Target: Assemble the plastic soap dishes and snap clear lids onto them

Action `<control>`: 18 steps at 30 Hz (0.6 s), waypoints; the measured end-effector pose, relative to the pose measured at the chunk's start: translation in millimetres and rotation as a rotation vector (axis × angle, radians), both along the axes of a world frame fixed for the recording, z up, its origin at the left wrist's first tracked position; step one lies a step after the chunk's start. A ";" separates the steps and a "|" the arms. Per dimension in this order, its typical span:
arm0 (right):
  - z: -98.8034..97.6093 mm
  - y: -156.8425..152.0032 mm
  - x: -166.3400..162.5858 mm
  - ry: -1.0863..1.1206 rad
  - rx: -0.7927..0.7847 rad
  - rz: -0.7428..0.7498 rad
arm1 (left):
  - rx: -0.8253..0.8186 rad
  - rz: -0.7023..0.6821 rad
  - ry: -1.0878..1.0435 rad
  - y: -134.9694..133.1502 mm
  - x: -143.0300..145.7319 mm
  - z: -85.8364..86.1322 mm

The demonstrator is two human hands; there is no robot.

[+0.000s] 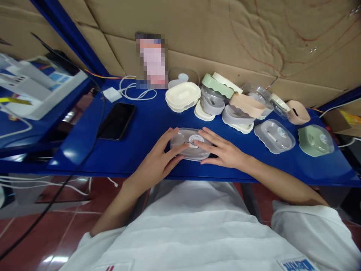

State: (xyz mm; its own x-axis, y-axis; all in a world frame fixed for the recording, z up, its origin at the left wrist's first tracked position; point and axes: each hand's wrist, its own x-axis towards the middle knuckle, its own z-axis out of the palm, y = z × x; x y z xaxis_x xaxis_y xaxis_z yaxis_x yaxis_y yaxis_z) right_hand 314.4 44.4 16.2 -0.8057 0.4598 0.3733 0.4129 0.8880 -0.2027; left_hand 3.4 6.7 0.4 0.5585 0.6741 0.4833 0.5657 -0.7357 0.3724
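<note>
"Currently, where is the item being handled?"

"The grey lidded box (184,136) is located near the front edge of the blue surface (158,116), directly before the person. Its lid is transparent and carries a round white label, partly covered by fingers."

"State the condition of both hands."

"The left hand (156,158) is open, fingers extended, contacting the box at its left side and top. The right hand (224,150) is likewise open, fingers spread over the right side and top. The force applied cannot be determined."

"Which components are positioned behind it?"

"A stack of cream lids (183,94), a pale green tray (216,88) and a peach tray (248,105) that rests on a grey one."

"And to either side?"

"Right: a second grey box (272,139) with a clear lid, then a green box (311,143), likewise covered. Left: a black smartphone (120,118), lying flat just below a white cable (132,94)."
</note>
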 end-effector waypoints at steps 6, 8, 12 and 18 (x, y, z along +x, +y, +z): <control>-6.2 -1.8 -3.0 -0.062 0.128 -0.034 | -0.012 0.016 0.029 -0.2 -0.1 0.2; -5.9 -0.8 -2.7 -0.041 0.121 0.017 | 0.023 0.027 0.025 -0.3 -0.7 -1.1; -6.1 3.8 0.0 0.030 0.026 0.078 | 0.101 0.047 0.010 -0.4 -2.3 -3.7; -9.0 6.2 2.7 0.087 -0.044 0.120 | 0.137 0.066 0.001 0.6 -3.6 -5.6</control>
State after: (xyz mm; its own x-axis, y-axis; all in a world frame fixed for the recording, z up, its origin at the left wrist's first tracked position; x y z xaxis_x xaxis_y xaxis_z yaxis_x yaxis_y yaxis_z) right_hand 317.1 50.6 7.2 -0.8215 0.3798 0.4253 0.2837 0.9193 -0.2729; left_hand -0.3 7.3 -5.2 0.5157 0.6372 0.5728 0.6146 -0.7409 0.2708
